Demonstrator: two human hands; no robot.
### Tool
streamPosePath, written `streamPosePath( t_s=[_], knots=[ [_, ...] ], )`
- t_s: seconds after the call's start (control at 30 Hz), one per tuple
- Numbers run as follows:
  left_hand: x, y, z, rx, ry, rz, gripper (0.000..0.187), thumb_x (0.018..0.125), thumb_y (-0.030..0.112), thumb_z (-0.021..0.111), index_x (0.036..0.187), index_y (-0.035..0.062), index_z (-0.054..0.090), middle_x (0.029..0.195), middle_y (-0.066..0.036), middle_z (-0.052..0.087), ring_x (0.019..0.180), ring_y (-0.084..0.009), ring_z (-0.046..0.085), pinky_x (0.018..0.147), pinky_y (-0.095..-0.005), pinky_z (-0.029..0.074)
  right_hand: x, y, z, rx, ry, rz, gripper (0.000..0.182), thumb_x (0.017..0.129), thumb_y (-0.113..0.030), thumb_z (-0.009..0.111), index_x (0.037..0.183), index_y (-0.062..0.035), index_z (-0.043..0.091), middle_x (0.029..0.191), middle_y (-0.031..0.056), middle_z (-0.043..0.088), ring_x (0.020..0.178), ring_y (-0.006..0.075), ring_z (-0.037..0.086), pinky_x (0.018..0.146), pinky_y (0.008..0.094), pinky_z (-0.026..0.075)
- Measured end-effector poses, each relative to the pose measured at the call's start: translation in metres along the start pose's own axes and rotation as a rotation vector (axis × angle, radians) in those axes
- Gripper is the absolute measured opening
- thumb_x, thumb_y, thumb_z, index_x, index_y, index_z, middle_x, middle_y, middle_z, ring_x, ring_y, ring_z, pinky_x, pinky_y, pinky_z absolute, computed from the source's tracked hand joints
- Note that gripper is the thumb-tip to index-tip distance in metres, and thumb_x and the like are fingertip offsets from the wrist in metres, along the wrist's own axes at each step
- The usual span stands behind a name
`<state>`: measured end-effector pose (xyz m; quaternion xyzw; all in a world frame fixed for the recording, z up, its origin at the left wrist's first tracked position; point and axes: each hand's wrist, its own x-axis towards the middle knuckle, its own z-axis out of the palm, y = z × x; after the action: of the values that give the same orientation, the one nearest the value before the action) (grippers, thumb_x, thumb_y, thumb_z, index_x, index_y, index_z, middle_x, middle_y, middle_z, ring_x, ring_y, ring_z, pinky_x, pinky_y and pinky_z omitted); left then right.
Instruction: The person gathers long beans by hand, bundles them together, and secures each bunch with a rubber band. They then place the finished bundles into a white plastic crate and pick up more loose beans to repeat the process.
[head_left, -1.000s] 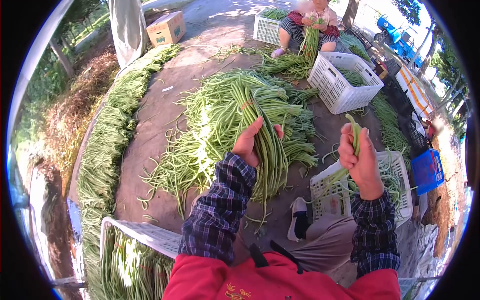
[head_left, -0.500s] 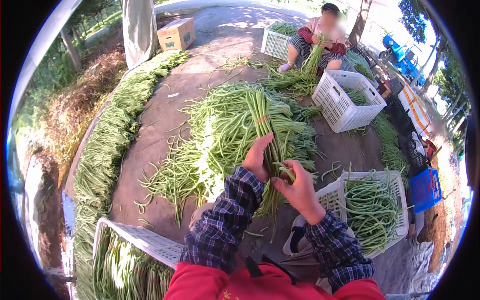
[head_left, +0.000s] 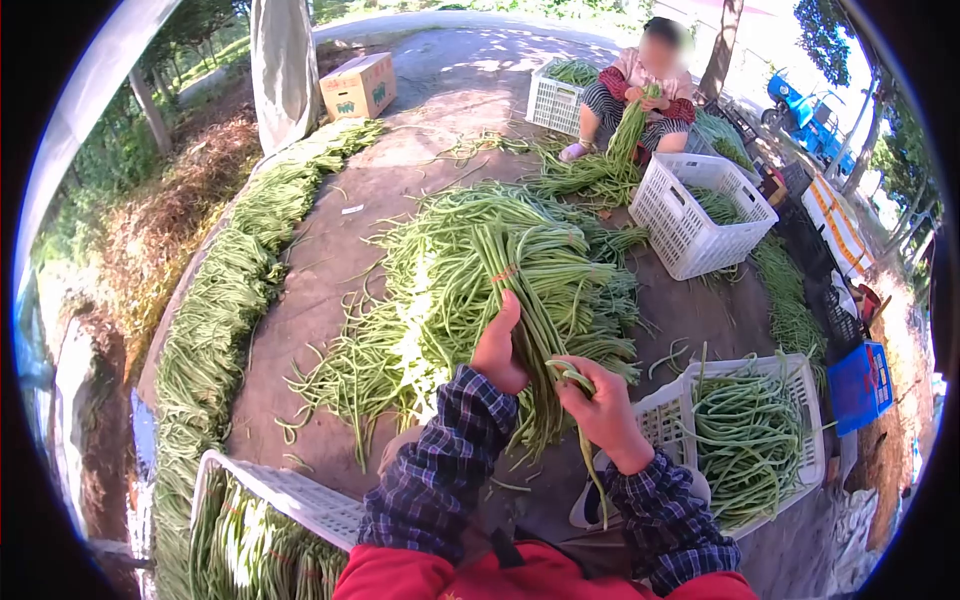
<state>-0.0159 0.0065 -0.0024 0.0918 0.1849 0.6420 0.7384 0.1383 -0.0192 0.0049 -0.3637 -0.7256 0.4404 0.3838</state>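
A bundle of long green beans (head_left: 532,345), with an orange-red band (head_left: 505,273) round its upper part, is gripped in my left hand (head_left: 500,352). My right hand (head_left: 606,412) is closed on a few loose long beans (head_left: 588,462) beside the bundle, and their ends dangle below the fingers. Behind both hands spreads a big pile of long beans (head_left: 440,250) on the ground sheet. The white crate (head_left: 812,420) nearest my right arm holds more loose beans. Banded bundles (head_left: 250,540) stand in another white crate (head_left: 290,490) at lower left.
A long row of beans (head_left: 215,330) runs along the left. Opposite, a seated person (head_left: 655,85) holds beans. White crates (head_left: 700,225) stand near that person. A cardboard box (head_left: 358,88) is at the back, a blue crate (head_left: 858,390) at the right.
My right hand has drawn slightly down and away from the bundle, with beans now hanging from it. My left hand still grips the bundle, slightly lower in view. The view has shifted slightly.
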Motion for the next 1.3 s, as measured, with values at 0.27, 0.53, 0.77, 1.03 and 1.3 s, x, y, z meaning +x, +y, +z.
streamPosePath(
  t_s=[0.27,0.53,0.77,1.03,1.3],
  knots=[
    [0.012,0.021,-0.027,0.039,0.109,0.248,0.039,0.088,0.043,0.046,0.103,0.0068,0.050,0.090,-0.012,0.057,0.083,-0.0286,0.055,0.076,-0.0439,0.046,-0.086,-0.022,-0.057,0.756,-0.002,0.543,0.028,0.081,-0.004,0.052,0.109,-0.0024,0.054,0.065,-0.0043,0.044,0.054,0.0031,0.038,0.048,0.0179,0.030],
    [-0.018,0.002,0.003,0.435,-0.129,0.226,0.036,0.087,0.034,0.052,0.107,0.0040,0.049,0.098,-0.013,0.058,0.095,-0.0281,0.055,0.081,-0.0413,0.046,-0.147,-0.062,-0.181,0.693,0.683,0.078,0.028,0.083,-0.009,0.051,0.110,-0.0013,0.049,0.066,-0.0024,0.041,0.048,0.0028,0.035,0.039,0.0164,0.025],
    [-0.021,0.002,0.000,0.615,-0.228,0.357,0.034,0.085,0.026,0.055,0.107,0.0025,0.047,0.092,-0.012,0.057,0.083,-0.0235,0.057,0.080,-0.0383,0.046,-0.149,-0.121,-0.318,0.030,1.044,0.006,0.038,0.083,-0.018,0.055,0.114,0.0018,0.045,0.067,-0.0026,0.042,0.043,0.0019,0.029,0.036,0.0164,0.023],
    [-0.021,0.003,-0.003,0.639,-0.215,0.357,0.034,0.082,0.021,0.059,0.108,0.0044,0.047,0.095,-0.011,0.057,0.086,-0.0241,0.057,0.078,-0.0364,0.047,-0.141,-0.220,-0.498,-1.399,0.937,-0.258,0.040,0.081,-0.033,0.062,0.113,-0.0099,0.057,0.088,0.0016,0.060,0.067,0.0071,0.050,0.059,0.0208,0.041],
    [-0.023,0.001,0.000,0.677,-0.184,0.364,0.037,0.078,0.018,0.065,0.107,0.0038,0.048,0.095,-0.010,0.056,0.087,-0.0229,0.057,0.076,-0.0360,0.047,-0.178,-0.052,-0.446,-1.244,0.547,-0.060,0.024,0.070,0.004,0.053,0.093,-0.0020,0.056,0.097,0.0106,0.053,0.095,0.0223,0.051,0.084,0.0285,0.040]
  ],
)
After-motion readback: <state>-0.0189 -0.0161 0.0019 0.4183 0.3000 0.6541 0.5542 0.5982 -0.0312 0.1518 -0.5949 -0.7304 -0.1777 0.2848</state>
